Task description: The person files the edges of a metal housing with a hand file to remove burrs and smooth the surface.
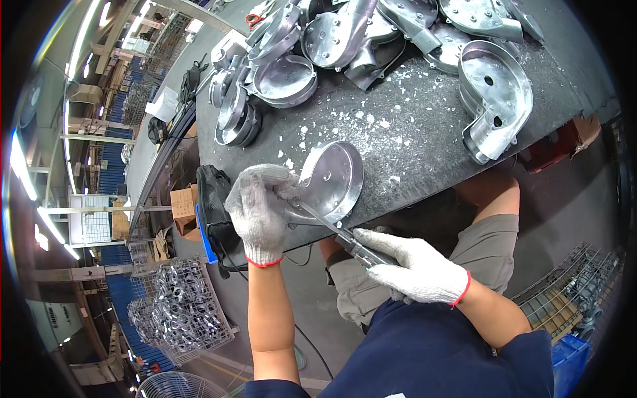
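My left hand, in a grey-white knitted glove, is closed on the left edge of a shiny cast metal housing. This housing is round and open-topped with a raised rim, resting by the table's near edge. In my gloved right hand is a slim tool with a dark handle and a thin straight metal blade. The blade slants up and left to the housing's near side, beside my left fingers. Whether its tip touches the metal cannot be made out. My left fingertips are partly hidden behind the glove.
More metal housings are heaped along the far side of the dark table, among pale scraps. One housing lies apart at the right. A black bag hangs by the left edge. A wire basket of metal parts stands lower left.
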{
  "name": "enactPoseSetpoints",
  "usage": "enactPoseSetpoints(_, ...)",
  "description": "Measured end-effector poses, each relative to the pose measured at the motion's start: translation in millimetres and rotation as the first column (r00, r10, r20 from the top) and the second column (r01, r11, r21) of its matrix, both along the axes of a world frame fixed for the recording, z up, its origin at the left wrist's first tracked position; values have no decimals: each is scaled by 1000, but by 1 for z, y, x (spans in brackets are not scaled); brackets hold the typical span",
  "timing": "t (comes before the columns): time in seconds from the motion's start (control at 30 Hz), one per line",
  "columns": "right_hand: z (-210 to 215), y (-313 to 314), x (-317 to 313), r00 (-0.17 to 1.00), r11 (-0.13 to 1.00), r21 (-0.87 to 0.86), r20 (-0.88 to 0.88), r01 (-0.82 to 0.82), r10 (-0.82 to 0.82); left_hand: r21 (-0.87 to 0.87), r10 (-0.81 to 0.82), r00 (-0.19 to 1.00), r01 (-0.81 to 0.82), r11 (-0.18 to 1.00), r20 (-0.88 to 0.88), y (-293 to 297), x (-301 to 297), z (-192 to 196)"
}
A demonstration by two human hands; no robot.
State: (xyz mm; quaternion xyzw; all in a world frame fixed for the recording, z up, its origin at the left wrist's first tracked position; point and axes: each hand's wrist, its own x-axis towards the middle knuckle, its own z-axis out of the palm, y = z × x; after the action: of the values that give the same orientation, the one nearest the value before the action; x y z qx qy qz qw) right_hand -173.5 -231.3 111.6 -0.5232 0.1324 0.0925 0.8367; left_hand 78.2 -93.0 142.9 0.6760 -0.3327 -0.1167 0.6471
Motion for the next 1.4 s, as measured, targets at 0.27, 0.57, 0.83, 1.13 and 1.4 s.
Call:
enactPoseSetpoints(0.27, -14, 9, 8, 988, 994, 41, 114, 102, -106, -24, -19, 1000, 19, 1000, 0, 0, -1, -4)
enactPoseSetpoints(0.57, -1, 2, -1, 992, 936, -351, 124, 27, 17, 40, 24, 990, -30, 999, 139, 0, 1, 0)
enactPoseSetpoints(0.83, -16, 9, 0, 982, 950, -297, 186, 94, -39, 7, 14, 997, -15, 1000, 73, 0, 0, -2)
enactPoseSetpoints(1.13, -15, 11, -1, 980, 877, -468, 197, 107, -14, 15, 9, 999, -10, 1000, 33, -1, -4, -1)
enactPoseSetpoints(1.4, 21, -5, 1, 993, 508, -860, 98, 48, 71, 81, -116, 986, 107, 991, 117, -18, -24, 14)
